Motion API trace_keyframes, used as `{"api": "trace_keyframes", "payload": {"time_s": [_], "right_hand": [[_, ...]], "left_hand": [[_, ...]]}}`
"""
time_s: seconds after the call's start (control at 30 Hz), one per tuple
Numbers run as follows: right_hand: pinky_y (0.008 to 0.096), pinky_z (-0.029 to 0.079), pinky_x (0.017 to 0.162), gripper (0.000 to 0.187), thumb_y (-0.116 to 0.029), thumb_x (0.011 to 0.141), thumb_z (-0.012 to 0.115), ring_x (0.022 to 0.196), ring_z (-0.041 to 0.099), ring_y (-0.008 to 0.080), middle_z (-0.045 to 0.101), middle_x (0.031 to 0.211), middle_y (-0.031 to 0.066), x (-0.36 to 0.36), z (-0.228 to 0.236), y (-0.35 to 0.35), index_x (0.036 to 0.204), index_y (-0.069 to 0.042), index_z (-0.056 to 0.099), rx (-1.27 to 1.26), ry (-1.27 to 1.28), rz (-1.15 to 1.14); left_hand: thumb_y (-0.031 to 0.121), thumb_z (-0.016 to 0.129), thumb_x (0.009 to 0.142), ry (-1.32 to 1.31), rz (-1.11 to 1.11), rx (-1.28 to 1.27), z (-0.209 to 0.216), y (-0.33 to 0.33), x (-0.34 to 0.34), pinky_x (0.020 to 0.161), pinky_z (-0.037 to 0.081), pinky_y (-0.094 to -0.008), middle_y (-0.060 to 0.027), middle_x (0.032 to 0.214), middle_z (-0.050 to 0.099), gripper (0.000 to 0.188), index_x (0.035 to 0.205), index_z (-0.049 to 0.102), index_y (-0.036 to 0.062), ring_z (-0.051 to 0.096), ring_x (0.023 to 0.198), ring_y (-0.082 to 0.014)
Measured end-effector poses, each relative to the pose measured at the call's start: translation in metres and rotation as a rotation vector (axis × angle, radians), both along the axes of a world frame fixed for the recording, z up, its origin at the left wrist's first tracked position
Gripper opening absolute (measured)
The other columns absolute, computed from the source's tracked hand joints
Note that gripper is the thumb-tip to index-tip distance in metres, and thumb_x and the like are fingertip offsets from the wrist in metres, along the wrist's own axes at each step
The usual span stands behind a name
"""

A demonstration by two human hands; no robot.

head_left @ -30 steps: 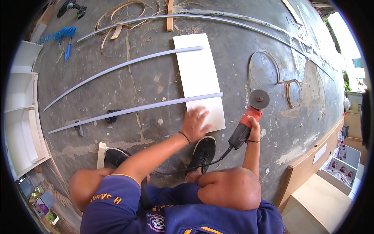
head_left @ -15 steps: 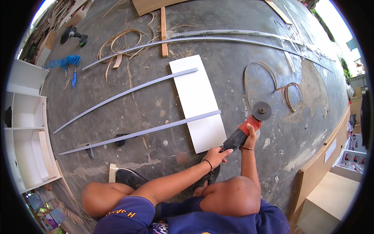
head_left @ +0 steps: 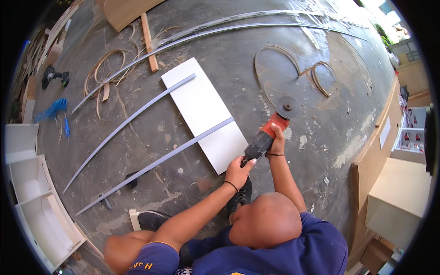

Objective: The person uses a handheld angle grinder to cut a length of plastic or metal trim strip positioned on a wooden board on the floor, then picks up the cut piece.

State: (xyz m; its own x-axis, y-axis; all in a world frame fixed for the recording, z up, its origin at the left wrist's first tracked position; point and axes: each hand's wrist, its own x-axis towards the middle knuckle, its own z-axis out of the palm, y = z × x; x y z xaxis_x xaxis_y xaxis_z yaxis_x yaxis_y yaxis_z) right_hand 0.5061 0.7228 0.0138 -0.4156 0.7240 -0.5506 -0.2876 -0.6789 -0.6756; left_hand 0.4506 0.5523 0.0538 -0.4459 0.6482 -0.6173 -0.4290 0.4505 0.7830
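Note:
An angle grinder with a red head and a dark body is held above the concrete floor, its round cutting disc pointing away from me. My left hand is closed around the rear of its body. My right hand grips it near the red head. Left of the grinder lies a white board. Across this board rest the ends of two grey metal strips, a nearer one and a farther one. The disc is apart from both strips.
Longer metal strips cross the far floor past a wooden batten. Coiled thin banding lies beyond the grinder. A cordless drill and blue coiled hose are at left, near white cabinets. A wooden panel stands at right.
The view has swung right, so the floor things appear farther left and tilted. Both hands still hold the grinder, and my right hand's grip shows more around its red head.

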Motion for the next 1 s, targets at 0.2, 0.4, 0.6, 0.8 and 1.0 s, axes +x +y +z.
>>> {"api": "trace_keyframes", "payload": {"time_s": [0.2, 0.4, 0.6, 0.8, 1.0], "right_hand": [[0.0367, 0.054, 0.069, 0.038, -0.032, 0.079, 0.064, 0.072, 0.063, 0.0247, 0.063, 0.083, 0.0136, 0.000, 0.007, -0.002, 0.097, 0.001, 0.058, -0.039, -0.007, 0.013], [0.0352, 0.054, 0.069, 0.042, -0.034, 0.078, 0.063, 0.071, 0.062, 0.0246, 0.062, 0.083, 0.0128, 0.001, 0.005, 0.004, 0.099, 0.001, 0.056, -0.035, 0.021, -0.003], [0.0376, 0.054, 0.075, 0.048, -0.037, 0.075, 0.065, 0.075, 0.062, 0.0263, 0.062, 0.085, 0.0132, 0.020, -0.004, 0.022, 0.101, 0.002, 0.055, -0.085, 0.171, 0.024], [0.0386, 0.054, 0.077, 0.052, -0.038, 0.073, 0.067, 0.075, 0.062, 0.0274, 0.062, 0.086, 0.0144, 0.064, -0.047, 0.056, 0.101, 0.004, 0.053, -0.079, 0.309, -0.172], [0.0385, 0.054, 0.075, 0.052, -0.040, 0.074, 0.066, 0.078, 0.062, 0.0266, 0.061, 0.086, 0.0139, 0.116, -0.069, 0.067, 0.100, 0.003, 0.052, -0.027, 0.232, -0.310]], "left_hand": [[0.033, 0.067, 0.088, -0.099, -0.036, -0.052, 0.003, 0.004, -0.008, 0.050, 0.037, -0.0221, 0.0006, 0.070, 0.057, 0.038, 0.095, 0.063, -0.0044, 0.044, 0.054, -0.0057], [0.035, 0.067, 0.087, -0.155, -0.020, -0.021, 0.001, 0.009, 0.000, 0.049, 0.036, -0.0222, 0.0013, 0.070, 0.055, 0.036, 0.086, 0.063, -0.0014, 0.043, 0.055, -0.0054], [0.037, 0.061, 0.091, -0.122, -0.233, 0.043, 0.013, 0.008, -0.008, 0.054, 0.044, -0.0229, 0.0001, 0.073, 0.059, 0.036, 0.094, 0.062, 0.0003, 0.053, 0.059, -0.0068], [0.039, 0.051, 0.095, 0.360, -0.534, 0.059, -0.005, -0.022, -0.004, 0.069, 0.048, -0.0376, -0.0159, 0.078, 0.065, 0.040, 0.091, 0.061, 0.0007, 0.063, 0.072, -0.0299], [0.030, 0.047, 0.096, 0.319, -0.598, 0.149, -0.007, -0.015, 0.000, 0.071, 0.046, -0.0426, -0.0204, 0.081, 0.064, 0.032, 0.097, 0.059, 0.0011, 0.062, 0.081, -0.0373]]}}
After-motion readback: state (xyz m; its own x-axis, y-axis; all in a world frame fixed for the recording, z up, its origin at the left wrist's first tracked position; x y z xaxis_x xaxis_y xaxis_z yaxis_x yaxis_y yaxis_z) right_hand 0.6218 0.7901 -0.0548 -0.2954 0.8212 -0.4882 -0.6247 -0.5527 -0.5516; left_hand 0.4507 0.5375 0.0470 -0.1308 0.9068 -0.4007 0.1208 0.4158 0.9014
